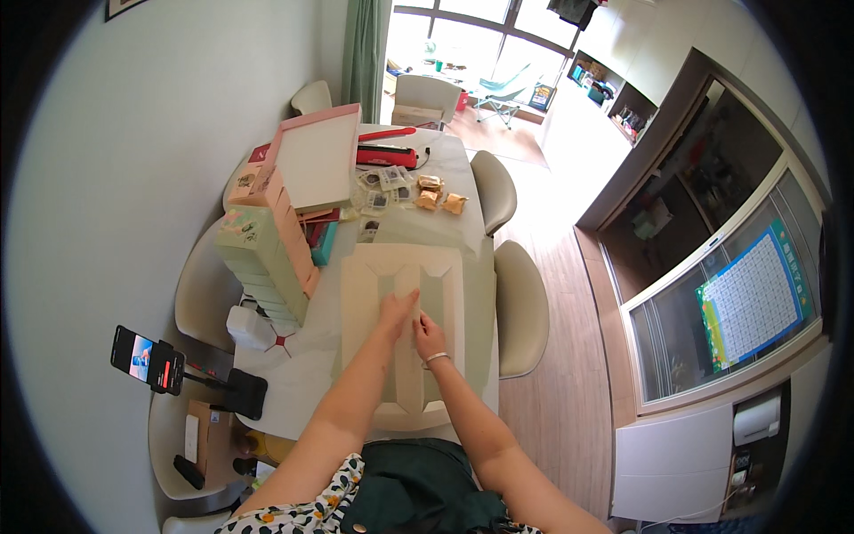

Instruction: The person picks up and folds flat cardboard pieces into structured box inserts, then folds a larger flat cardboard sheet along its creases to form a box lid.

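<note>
A large cream paperboard sheet (360, 314) with folded flaps lies on the table before me, over a pale green sheet (477, 300). Its long middle strip stands between my hands. My left hand (399, 311) rests on this strip, thumb pointing away from me. My right hand (429, 336), with a bracelet at the wrist, pinches the strip's right edge, a little nearer to me. The undersides of both hands are hidden.
Stacked green boxes (267, 260) and pink boxes (290, 227) stand left, beside a large shallow box (317, 157). Farther back are a red device (387, 156), small clear packets (377, 200) and gold-wrapped pieces (454, 203). A phone (140, 360) sits on a stand at left.
</note>
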{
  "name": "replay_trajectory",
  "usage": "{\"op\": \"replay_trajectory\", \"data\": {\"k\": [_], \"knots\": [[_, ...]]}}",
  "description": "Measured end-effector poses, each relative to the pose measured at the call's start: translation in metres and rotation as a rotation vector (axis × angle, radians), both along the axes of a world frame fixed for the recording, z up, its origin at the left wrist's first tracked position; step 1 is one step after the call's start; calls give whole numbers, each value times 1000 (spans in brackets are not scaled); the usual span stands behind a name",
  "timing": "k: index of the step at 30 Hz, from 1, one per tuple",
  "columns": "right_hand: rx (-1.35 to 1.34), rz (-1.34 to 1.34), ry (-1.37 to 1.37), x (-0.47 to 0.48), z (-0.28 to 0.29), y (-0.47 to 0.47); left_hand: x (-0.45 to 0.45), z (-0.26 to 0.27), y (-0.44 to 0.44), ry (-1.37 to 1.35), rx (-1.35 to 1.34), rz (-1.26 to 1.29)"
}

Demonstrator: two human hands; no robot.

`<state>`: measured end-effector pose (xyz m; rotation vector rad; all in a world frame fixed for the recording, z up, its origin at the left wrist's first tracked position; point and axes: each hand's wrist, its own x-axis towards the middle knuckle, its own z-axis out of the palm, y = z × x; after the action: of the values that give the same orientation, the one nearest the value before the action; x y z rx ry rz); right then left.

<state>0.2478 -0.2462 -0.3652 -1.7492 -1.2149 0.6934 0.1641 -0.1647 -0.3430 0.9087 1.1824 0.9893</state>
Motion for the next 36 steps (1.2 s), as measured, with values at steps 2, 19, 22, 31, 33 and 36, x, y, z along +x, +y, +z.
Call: {"op": "replay_trajectory", "data": {"k": [2, 19, 22, 31, 33, 36], "knots": [[82, -21, 49, -1, 5, 4, 2, 9, 8, -111, 5, 9], [256, -95, -85, 11, 62, 37, 6, 57, -4, -400, -104, -177], [270, -84, -47, 16, 71, 41, 11, 49, -6, -378, -90, -128], [392, 17, -81, 36, 66, 56, -1, 82, -2, 688, 323, -299], [467, 95, -11, 40, 71, 61, -11, 104, -2, 839, 457, -378], [407, 207, 75, 43, 88, 62, -31, 159, -13, 787, 391, -535]]}}
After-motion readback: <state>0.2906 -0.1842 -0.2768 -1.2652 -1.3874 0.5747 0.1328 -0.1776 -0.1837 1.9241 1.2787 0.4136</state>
